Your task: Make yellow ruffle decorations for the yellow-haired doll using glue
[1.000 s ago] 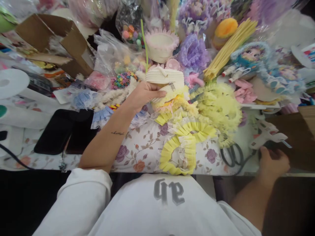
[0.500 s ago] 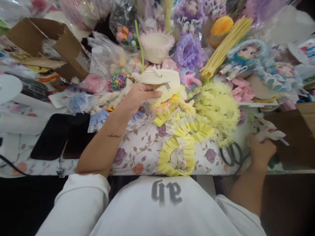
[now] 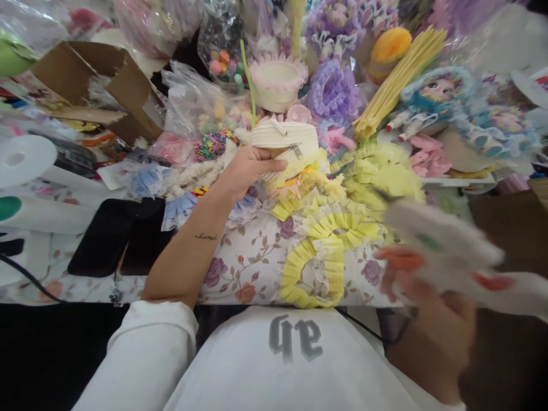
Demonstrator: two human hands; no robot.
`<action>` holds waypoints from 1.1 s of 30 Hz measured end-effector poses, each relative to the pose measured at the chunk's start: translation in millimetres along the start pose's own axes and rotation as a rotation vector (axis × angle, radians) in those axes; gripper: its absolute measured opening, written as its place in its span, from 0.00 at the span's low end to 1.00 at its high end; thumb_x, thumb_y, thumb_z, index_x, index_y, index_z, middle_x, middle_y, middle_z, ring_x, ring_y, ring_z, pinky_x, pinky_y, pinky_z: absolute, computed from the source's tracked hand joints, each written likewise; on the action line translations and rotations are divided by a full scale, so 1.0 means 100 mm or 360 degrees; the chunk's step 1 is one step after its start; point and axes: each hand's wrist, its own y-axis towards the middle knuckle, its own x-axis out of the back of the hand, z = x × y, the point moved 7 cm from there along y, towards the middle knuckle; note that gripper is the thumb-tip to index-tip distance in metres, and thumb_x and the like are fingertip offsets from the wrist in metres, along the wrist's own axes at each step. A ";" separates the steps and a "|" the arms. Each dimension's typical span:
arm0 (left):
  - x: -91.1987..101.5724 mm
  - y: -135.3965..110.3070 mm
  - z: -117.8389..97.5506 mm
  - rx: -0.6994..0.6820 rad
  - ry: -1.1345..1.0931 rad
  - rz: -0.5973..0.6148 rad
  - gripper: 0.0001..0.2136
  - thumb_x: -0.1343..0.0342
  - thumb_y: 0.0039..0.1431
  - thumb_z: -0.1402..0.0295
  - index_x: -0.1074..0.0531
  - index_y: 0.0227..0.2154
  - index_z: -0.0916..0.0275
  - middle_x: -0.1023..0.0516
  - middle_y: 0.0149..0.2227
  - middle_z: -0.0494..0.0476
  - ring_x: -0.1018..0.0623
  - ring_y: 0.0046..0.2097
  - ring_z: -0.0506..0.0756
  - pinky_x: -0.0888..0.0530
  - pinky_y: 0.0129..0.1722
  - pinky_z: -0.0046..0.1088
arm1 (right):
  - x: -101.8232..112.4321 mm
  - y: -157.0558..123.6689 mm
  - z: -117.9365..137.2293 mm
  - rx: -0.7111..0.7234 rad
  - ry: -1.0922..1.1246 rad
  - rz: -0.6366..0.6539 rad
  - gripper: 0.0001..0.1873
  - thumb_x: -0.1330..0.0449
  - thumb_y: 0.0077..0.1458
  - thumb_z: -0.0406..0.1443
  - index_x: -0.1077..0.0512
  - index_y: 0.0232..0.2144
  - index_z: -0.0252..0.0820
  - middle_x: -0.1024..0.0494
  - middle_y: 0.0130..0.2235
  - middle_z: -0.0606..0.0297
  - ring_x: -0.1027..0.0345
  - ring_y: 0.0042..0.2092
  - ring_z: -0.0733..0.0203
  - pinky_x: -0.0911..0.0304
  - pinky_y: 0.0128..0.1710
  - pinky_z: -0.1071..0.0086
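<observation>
Between the thumb and fingers of my left hand (image 3: 257, 166) is a cream woven basket-like piece (image 3: 285, 136). A cord loop shows on its top, and yellow ruffled trim (image 3: 314, 177) hangs below it. My right hand (image 3: 432, 305) is closed around a white glue gun (image 3: 445, 231) with red and green parts, blurred by motion. The gun's dark tip points left, toward the pale yellow tulle (image 3: 381, 165). Nearer the table edge lies a pleated yellow ribbon with lace (image 3: 295, 274), curled in loops.
Two black phones (image 3: 100, 237) lie left of my forearm. Behind stand a cardboard box (image 3: 132, 94), a cream basket with pink trim (image 3: 278, 85), a purple ruffled piece (image 3: 334, 94), yellow sticks (image 3: 400, 83) and a blue-dressed doll (image 3: 432, 97). A black cable (image 3: 363, 326) hangs off the table edge.
My right hand has lifted the glue gun from the right side of the table and swung it left, closer to me. My left hand keeps its hold on the woven piece.
</observation>
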 end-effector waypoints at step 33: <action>-0.02 0.00 -0.01 -0.0059 0.0017 0.0137 0.17 0.26 0.39 0.60 0.17 0.32 0.62 0.15 0.35 0.57 0.19 0.44 0.60 0.24 0.48 0.35 | -1.26 0.37 -0.21 -0.0184 -0.0379 0.0823 0.17 0.43 0.58 0.44 0.34 0.21 0.42 0.30 0.15 0.69 0.40 0.16 0.68 0.43 0.20 0.73</action>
